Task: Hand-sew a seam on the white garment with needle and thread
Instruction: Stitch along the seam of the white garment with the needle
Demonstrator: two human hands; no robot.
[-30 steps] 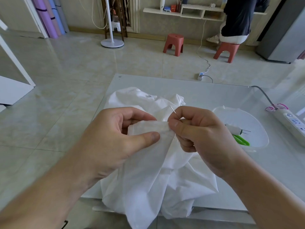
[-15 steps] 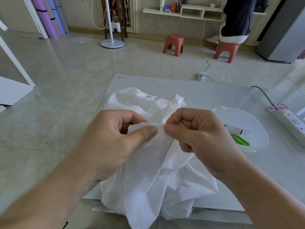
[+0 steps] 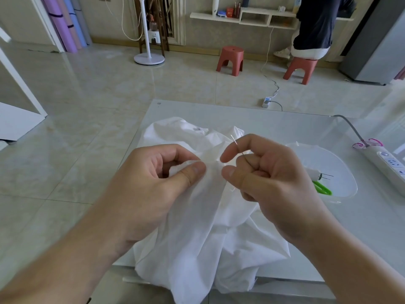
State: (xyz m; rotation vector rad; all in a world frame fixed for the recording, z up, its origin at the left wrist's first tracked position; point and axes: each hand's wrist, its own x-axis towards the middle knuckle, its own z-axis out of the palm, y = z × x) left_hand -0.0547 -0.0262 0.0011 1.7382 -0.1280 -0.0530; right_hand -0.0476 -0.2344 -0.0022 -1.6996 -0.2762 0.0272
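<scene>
The white garment (image 3: 197, 238) lies bunched on the glass table (image 3: 263, 121) and hangs over its near edge. My left hand (image 3: 149, 189) pinches a raised fold of it between thumb and forefinger. Just right of that fold is my right hand (image 3: 274, 183), its thumb and forefinger now parted. The silver needle (image 3: 237, 145) slants up and to the left from its curled fingers, which hold the needle's lower end. The tip is free above the cloth. A faint white thread runs from the fold toward the right hand.
A clear plastic dish (image 3: 341, 167) right of the garment holds green scissors (image 3: 322, 188) and a white spool (image 3: 313, 174). A power strip (image 3: 388, 163) lies at the table's right edge. Across the tiled floor stand two red stools (image 3: 230, 60), and a person sits on one.
My right thumb and forefinger have let go of the fold and opened, while the needle stays in the other fingers. The left hand keeps its pinch and has barely shifted.
</scene>
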